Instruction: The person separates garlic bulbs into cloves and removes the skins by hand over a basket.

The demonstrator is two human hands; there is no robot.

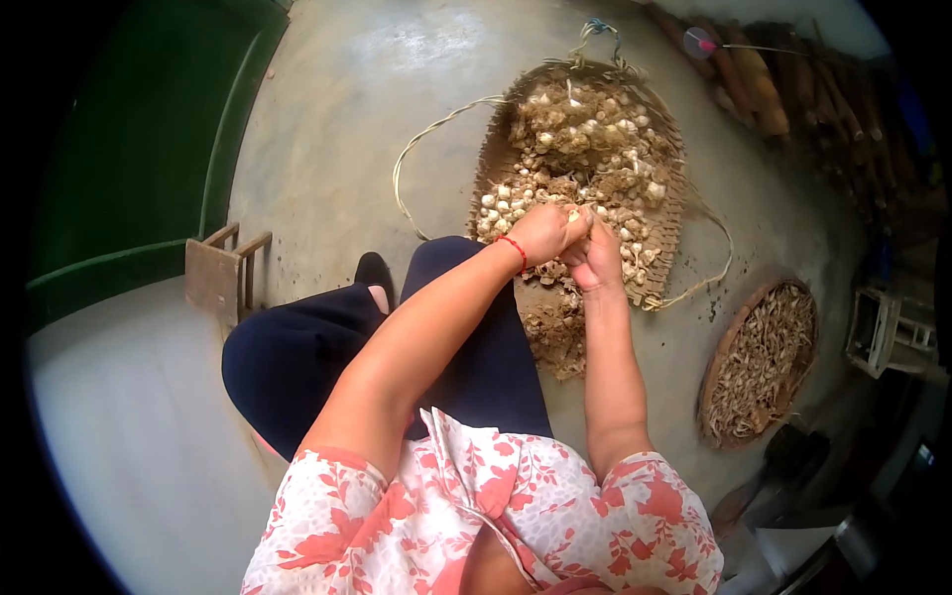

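In front of my knees, both hands meet over the near part of a long woven basket (677, 183) full of garlic bulbs (494, 206) and dry brown roots. My left hand (541, 234), with a red cord at the wrist, is closed with its fingers pinching at a small pale garlic bulb (574, 214). My right hand (599, 256) is closed against the same bulb from the right, fingertips touching the left ones. The fingers cover most of the bulb. Below the hands, a pile of dry brown trimmings (555, 342) lies by my knee.
Twisted rope handles (405, 164) loop out from the basket. To the right sits a round basket (710, 405) of dried pale pieces. A small wooden stool (213, 273) stands left, another stool (883, 332) far right. Stacked logs (759, 89) lie at the back right.
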